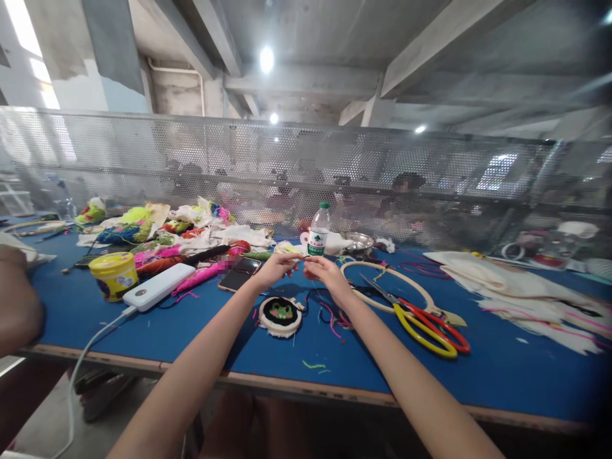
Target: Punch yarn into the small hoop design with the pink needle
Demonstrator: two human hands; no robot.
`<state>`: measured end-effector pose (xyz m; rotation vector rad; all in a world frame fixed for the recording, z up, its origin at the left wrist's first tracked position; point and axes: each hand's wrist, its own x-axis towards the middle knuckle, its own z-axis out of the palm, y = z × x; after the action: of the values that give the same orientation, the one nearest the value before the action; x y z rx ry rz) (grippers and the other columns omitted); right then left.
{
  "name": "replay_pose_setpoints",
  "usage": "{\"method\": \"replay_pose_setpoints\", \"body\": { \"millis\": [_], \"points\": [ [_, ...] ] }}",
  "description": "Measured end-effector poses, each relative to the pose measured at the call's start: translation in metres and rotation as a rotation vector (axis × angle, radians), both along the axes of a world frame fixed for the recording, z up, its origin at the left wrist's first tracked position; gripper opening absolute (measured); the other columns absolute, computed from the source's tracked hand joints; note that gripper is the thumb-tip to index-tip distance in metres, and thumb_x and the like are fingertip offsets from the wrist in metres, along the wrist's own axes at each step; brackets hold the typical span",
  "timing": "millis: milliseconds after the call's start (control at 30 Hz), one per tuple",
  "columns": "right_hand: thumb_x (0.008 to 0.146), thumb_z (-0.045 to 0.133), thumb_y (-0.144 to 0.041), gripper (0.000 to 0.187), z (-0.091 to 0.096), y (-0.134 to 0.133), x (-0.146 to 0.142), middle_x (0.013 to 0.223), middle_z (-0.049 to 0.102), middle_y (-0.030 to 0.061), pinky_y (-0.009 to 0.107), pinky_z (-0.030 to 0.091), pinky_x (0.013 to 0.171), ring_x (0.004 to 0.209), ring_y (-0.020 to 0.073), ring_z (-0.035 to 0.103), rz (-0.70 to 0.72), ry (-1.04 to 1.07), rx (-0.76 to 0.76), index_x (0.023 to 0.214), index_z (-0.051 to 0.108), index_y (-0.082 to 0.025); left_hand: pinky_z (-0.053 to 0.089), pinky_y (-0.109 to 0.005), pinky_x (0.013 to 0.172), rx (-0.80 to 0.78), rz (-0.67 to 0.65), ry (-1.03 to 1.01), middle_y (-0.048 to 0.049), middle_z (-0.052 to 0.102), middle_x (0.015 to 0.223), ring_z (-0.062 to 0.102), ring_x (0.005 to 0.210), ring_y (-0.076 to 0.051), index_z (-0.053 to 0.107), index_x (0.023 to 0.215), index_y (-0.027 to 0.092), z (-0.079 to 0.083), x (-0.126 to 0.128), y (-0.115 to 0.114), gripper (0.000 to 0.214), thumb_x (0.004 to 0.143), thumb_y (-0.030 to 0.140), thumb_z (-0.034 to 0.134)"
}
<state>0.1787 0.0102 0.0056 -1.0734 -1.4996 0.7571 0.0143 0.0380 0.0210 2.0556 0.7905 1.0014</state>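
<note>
Thread, or something just as thin, seems to be what my two hands pinch between them at the middle of the frame, though it is too fine for me to be sure. My left hand and right hand meet fingertip to fingertip above the blue counter, fingers closed in a pinch. Just below them lies a small round embroidered patch with loose pink strands beside it. To the right sit a wooden embroidery hoop and red-and-yellow scissors; a water bottle stands just behind my hands. I judge the risk is losing the pinch, or knocking the bottle if I lift my hands forward.
</note>
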Motion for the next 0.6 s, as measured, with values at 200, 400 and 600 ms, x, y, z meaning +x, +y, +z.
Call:
{"method": "replay_pose_setpoints", "body": {
  "millis": [200,400,600],
  "points": [
    [0.066,0.065,-0.037,0.026,0.000,-0.005,-0.006,0.079,0.067,0.0031,0.026,0.052,0.061,0.066,0.0138,0.064,0.091,0.305,-0.175,0.085,0.061,-0.019,0.043,-0.026,0.066,0.196,0.077,-0.030,-0.0047,0.058,0.079,0.050,0.069,-0.012,0.061,0.106,0.012,0.000,0.007,-0.005,0.047,0.067,0.003,0.037],
    [0.061,0.071,-0.030,0.021,-0.002,-0.003,-0.007,0.080,0.068,0.0020,0.022,0.051,0.059,0.067,0.0126,0.064,0.133,0.467,-0.231,0.079,0.064,-0.019,0.042,-0.026,0.069,0.330,0.089,0.036,-0.0046,0.056,0.079,0.049,0.071,-0.014,0.063,0.104,0.015,0.002,0.008,-0.013,0.050,0.065,0.000,0.036],
    [0.056,0.073,-0.019,0.025,-0.005,0.000,-0.006,0.083,0.069,0.0001,0.023,0.050,0.075,0.079,0.0129,0.064,0.214,0.562,-0.244,0.080,0.065,-0.020,0.044,-0.026,0.070,0.370,0.133,0.048,-0.0057,0.058,0.084,0.050,0.070,-0.013,0.060,0.107,0.014,-0.007,0.015,-0.013,0.045,0.072,0.003,0.035]
  ]
}}
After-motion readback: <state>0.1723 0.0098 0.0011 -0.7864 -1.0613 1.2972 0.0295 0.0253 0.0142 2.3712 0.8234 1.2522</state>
